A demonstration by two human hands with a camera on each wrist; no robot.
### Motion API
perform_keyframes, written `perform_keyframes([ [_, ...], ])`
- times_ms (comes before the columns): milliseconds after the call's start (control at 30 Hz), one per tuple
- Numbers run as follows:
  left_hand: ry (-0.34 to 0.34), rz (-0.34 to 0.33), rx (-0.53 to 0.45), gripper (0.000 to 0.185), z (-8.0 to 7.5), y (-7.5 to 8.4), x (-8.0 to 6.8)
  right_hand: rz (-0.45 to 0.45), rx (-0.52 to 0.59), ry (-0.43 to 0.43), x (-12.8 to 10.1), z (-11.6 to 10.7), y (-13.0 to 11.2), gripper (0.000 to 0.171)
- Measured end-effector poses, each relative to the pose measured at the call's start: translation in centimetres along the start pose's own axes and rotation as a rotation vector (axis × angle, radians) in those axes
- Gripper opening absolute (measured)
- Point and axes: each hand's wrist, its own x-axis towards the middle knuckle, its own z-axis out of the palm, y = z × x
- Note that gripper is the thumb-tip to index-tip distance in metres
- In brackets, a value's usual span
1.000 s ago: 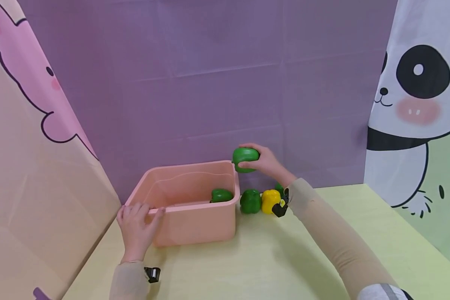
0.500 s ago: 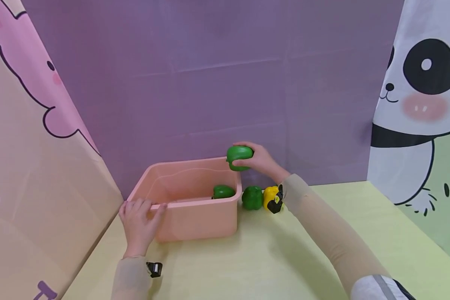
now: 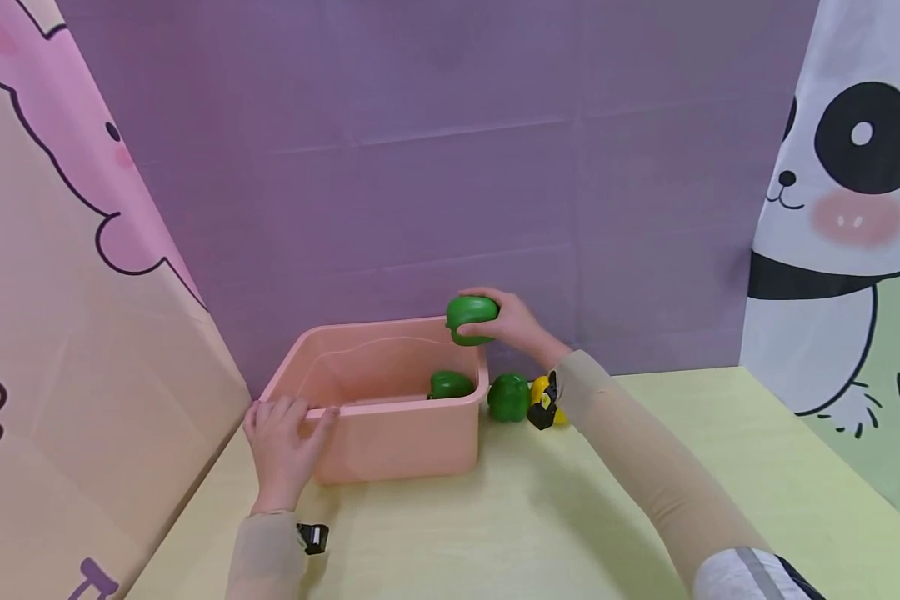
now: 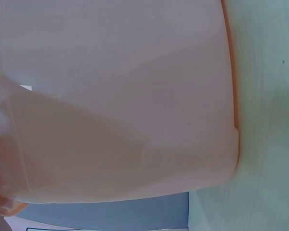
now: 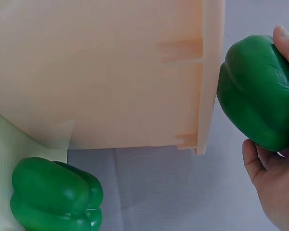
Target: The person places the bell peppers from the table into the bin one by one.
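Note:
My right hand grips a green bell pepper above the right end of a pink plastic bin. In the right wrist view the held pepper is just past the bin's rim, with thumb and fingers on opposite sides of it. The left hand holds the bin's front rim near its left corner, fingers over the edge and thumb along it. Inside the bin, at its right end, lies another green bell pepper. The left wrist view is filled mostly by the bin's outer wall.
On the light wood table, right of the bin, stands a green bell pepper. Beside it a yellow bell pepper is partly hidden by the right wrist's camera. A purple backdrop rises behind, with printed sheets at both sides.
My right hand has moved left with the green bell pepper, from beside the bin's right rim to over its right end. The left hand keeps its place on the rim; the view has shifted slightly.

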Motion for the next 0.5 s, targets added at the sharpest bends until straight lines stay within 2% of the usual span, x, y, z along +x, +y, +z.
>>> perform_keyframes([
  [500, 0.002, -0.003, 0.006, 0.034, -0.1, 0.2, 0.1, 0.001, -0.017, -0.024, 0.8, 1.9, -0.2, 0.066],
])
